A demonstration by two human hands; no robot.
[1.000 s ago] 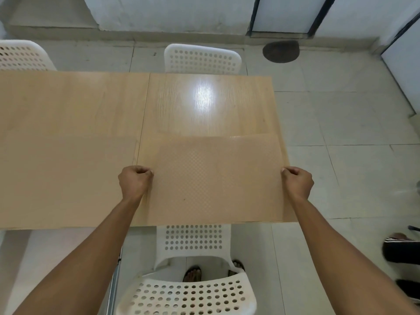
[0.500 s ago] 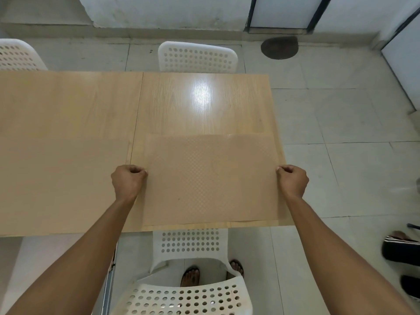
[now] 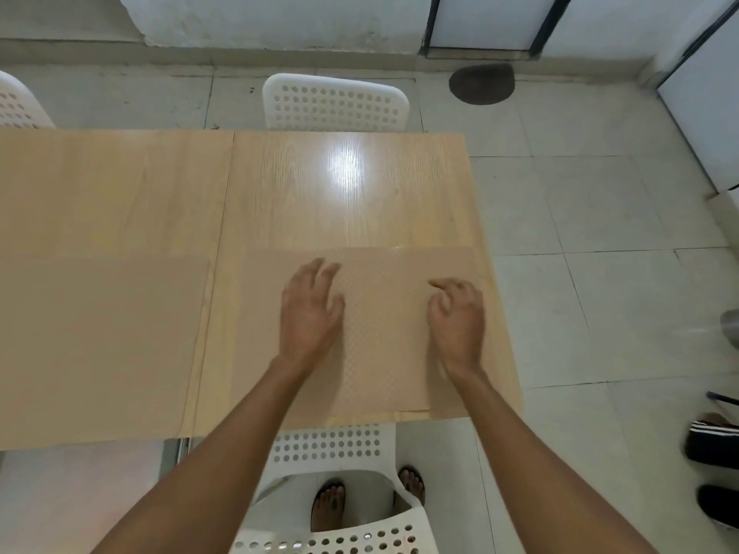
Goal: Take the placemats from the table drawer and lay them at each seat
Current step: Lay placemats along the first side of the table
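Note:
A tan placemat [image 3: 384,333] with a fine dotted weave lies flat on the right half of the wooden table [image 3: 340,193], close to its near edge. My left hand [image 3: 310,311] hovers over the mat's left-middle with fingers spread. Over the mat's right-middle is my right hand [image 3: 456,317], fingers loosely curled, holding nothing. A second tan placemat [image 3: 100,345] lies flat on the table's left half. No drawer is visible.
White perforated chairs stand at the near side [image 3: 332,453], the far side [image 3: 336,101] and the far left [image 3: 16,101]. My sandalled feet [image 3: 328,505] show under the near chair. Another person's shoes [image 3: 714,445] are at the right edge on the tiled floor.
Both hands let go of the mat's left and right edges and moved inward over its middle, fingers opening. The mat now rests flat on the table.

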